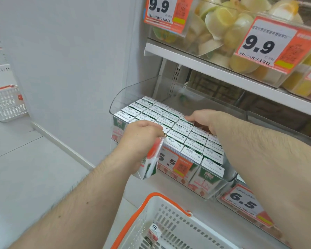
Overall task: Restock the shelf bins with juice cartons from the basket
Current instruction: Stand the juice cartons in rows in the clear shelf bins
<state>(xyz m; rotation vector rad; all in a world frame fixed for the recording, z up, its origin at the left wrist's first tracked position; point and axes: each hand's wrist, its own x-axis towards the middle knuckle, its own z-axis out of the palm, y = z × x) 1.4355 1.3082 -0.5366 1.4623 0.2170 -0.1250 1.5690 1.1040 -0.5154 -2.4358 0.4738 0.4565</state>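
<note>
Gripping small white-green-red juice carton (151, 163), left hand (140, 139) holds it tilted at front edge of clear plastic shelf bin (126, 94). Right hand (203, 119), fingers flat, presses packed carton rows (178, 133). White orange-handled basket (171, 220) below holds one carton (153, 231).

**Legible prices and print on the shelf front**

Two orange-framed price tags on the upper bins, at 12 o'clock (166, 12) and 2 o'clock (271, 44), read "9.9". The lower bin's tag (175, 163) shows "5", partly hidden; its 4 o'clock neighbour (245, 201) reads "6.5". A front carton (209, 177) reads "100%". Smaller print is illegible.
</note>
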